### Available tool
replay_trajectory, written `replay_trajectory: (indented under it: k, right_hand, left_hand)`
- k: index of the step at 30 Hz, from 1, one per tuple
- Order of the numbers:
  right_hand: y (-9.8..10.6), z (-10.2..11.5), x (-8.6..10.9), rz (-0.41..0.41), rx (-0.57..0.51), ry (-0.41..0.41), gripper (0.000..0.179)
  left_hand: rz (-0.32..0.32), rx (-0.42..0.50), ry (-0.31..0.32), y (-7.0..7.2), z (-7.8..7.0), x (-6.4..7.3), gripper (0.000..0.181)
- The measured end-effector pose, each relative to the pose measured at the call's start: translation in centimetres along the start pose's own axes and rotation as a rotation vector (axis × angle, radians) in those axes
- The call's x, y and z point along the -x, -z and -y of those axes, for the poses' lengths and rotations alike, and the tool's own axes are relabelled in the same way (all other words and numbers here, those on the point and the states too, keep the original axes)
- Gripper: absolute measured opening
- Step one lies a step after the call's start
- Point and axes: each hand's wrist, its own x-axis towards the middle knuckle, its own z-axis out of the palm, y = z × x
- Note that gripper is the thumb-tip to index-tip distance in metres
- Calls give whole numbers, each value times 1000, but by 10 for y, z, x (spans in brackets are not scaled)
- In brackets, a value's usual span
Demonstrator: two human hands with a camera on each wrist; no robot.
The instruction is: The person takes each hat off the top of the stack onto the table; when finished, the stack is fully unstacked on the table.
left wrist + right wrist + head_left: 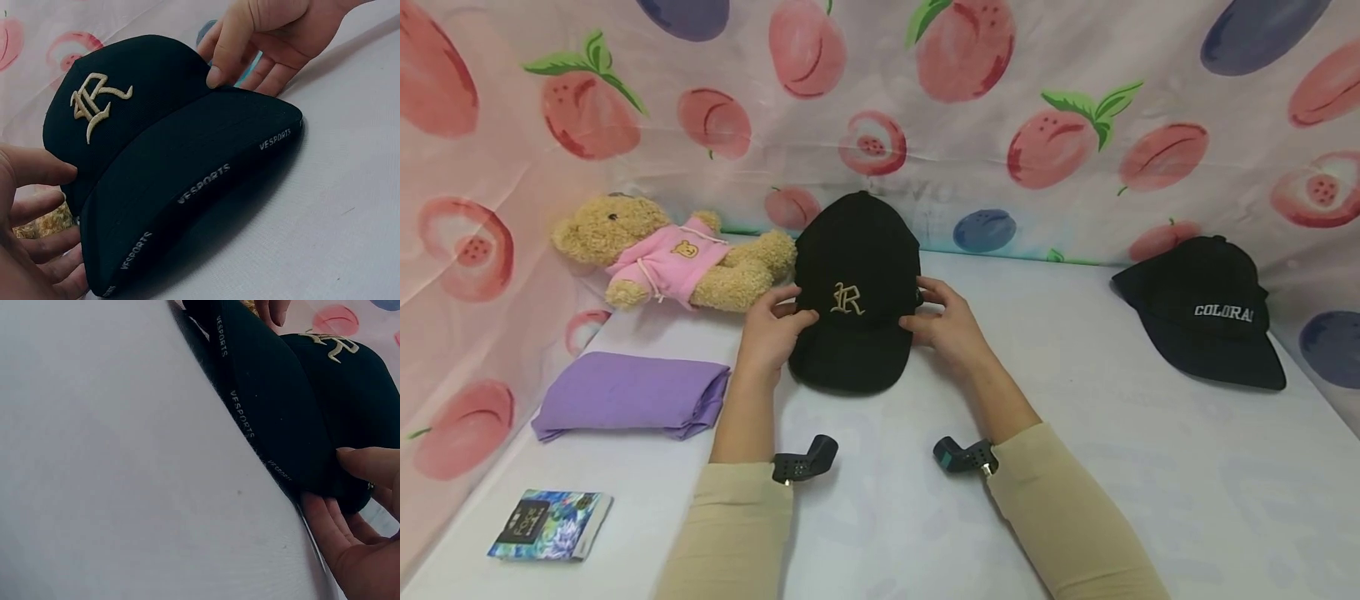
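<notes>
A black baseball cap (857, 250) with a gold letter R on its front stands upright in the middle, its brim (206, 150) toward me. White "VESPORTS" lettering runs along the brim's edge in the wrist views. From the left, my left hand (770, 329) holds the cap's side, thumb on the front near the brim's corner. My right hand (951, 325) grips the opposite side. In the right wrist view, the right thumb (365, 464) presses where crown and brim meet, while the other fingers reach under the brim's edge.
A teddy bear (670, 258) in a pink top lies at the back left, its feet beside the cap. Nearer me are a folded purple cloth (628, 393) and a small colourful book (550, 525). Another black cap (1206, 317) with white lettering sits far right on the white table (1075, 467).
</notes>
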Motion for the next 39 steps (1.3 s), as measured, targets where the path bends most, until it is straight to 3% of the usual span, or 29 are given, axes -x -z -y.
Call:
replay_trajectory:
  k: [12,39]
  right_hand:
    - [4,4,0,-56,-8,14,74]
    - [12,24,7,-39,30,18,73]
  left_hand:
    - [-8,40,20,4,-9,6,57]
    - [-6,6,2,3,-13,7,53]
